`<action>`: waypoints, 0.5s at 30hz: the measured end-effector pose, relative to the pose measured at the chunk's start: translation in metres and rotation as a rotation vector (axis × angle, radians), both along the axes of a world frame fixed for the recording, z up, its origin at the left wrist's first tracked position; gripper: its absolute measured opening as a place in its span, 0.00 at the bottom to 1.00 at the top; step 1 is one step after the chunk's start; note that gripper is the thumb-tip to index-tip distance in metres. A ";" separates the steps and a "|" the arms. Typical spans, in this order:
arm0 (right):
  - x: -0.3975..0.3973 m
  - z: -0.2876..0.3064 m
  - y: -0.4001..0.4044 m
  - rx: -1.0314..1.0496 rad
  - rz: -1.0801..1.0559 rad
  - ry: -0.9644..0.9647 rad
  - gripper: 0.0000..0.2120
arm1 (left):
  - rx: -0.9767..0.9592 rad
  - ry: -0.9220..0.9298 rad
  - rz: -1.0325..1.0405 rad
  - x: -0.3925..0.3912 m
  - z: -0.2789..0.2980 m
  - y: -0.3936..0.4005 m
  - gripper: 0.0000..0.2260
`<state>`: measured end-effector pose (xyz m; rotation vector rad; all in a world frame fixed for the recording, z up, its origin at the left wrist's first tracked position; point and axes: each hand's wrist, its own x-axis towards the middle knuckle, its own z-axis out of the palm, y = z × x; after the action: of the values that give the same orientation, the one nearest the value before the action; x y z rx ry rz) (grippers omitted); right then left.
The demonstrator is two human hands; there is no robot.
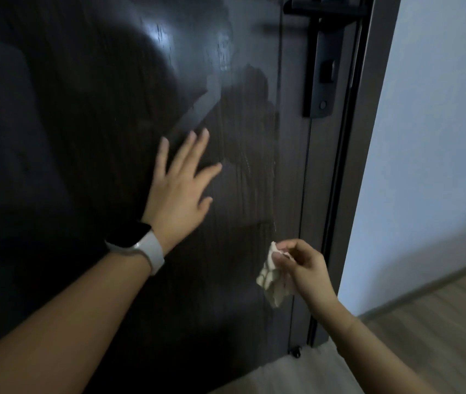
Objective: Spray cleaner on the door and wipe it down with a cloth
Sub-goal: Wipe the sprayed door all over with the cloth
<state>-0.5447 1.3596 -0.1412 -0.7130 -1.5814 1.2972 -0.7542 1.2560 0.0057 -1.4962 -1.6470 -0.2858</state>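
Observation:
A dark wood-grain door [84,137] fills the left and middle of the head view, with wet streaks and wipe marks on its right half. My left hand [180,189] rests flat on the door with fingers spread, a white wristband on the wrist. Lower right, my right hand [302,268] pinches a crumpled pale cloth [271,282] close to the door's right edge. No spray bottle is in view.
A black handle and lock plate [322,66] sits at the door's upper right beside the dark frame [351,166]. A pale wall [439,137] stands to the right. Wood-look floor [439,336] lies below, and a small door stop [295,352] sits at the door's bottom.

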 end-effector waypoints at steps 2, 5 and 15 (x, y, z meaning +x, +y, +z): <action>0.007 -0.008 -0.012 -0.112 0.056 0.065 0.05 | -0.051 -0.224 -0.174 0.016 -0.043 -0.012 0.19; 0.011 -0.027 -0.032 -0.225 0.097 0.175 0.06 | -0.149 -0.712 -0.321 0.035 -0.102 -0.031 0.12; -0.009 -0.070 -0.068 -0.271 0.258 0.198 0.10 | -0.311 -1.477 -0.297 0.041 -0.203 -0.069 0.02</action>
<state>-0.5535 1.2919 -0.2111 -0.5342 -1.3831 1.7400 -0.7135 1.1867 -0.1975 -1.8701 -2.5940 -1.6637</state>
